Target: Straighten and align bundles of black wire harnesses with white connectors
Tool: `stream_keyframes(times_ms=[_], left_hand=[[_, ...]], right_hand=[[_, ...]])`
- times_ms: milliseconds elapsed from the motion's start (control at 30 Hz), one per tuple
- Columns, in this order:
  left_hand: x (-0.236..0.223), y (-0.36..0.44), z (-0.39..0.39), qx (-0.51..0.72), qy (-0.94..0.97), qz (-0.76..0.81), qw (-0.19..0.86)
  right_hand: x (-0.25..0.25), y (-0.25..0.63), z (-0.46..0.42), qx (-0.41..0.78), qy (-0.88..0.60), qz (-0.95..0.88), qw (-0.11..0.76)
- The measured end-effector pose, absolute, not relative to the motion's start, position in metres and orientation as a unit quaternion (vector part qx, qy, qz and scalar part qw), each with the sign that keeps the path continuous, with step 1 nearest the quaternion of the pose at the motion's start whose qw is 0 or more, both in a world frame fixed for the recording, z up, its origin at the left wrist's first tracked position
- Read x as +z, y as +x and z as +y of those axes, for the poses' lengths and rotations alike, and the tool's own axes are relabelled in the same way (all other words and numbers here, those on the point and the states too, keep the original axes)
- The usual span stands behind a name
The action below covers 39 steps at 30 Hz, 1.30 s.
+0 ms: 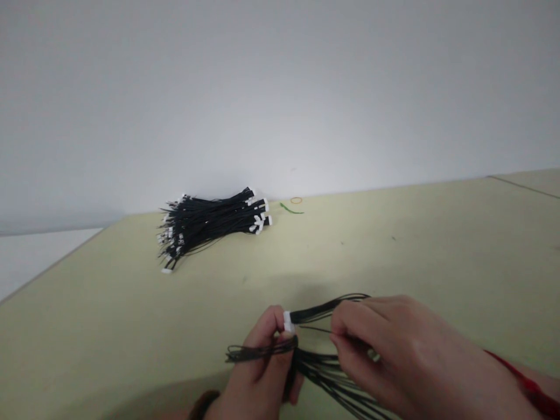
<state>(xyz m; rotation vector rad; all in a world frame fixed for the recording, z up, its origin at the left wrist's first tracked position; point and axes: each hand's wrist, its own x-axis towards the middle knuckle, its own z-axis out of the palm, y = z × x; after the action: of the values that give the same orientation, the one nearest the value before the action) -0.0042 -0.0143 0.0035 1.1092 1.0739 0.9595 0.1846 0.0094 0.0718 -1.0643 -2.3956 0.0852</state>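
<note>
My left hand [261, 367] is closed around a small bunch of thin black wires [321, 373] with white connectors [287, 321] at one end. My right hand [402, 356] pinches the same wires just to the right, its fingers pressed together on the strands. The wires fan out below and between both hands, near the table's front edge. A red cord shows at my right wrist [520, 379].
A large pile of black wires with white connectors [210, 224] lies at the back of the pale green table [415, 245], near the white wall. A yellow rubber band [296, 200] and a green tie [289, 209] lie beside it.
</note>
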Motion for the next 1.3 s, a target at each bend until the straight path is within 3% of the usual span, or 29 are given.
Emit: stream_keyframes(times_ms=[867,1133,1300], left_hand=[[0.024,-0.005,-0.012,0.285,0.621,0.541,0.490],[0.021,-0.002,-0.012,0.309,0.597,0.510,0.537],[0.019,0.001,0.000,0.386,0.495,0.484,0.610]], right_hand=[[0.066,0.182,0.007,0.025,-0.398,-0.895,0.202],[0.059,0.181,0.011,0.010,-0.364,-0.911,0.195],[0.077,0.191,0.021,-0.023,-0.378,-0.902,0.207]])
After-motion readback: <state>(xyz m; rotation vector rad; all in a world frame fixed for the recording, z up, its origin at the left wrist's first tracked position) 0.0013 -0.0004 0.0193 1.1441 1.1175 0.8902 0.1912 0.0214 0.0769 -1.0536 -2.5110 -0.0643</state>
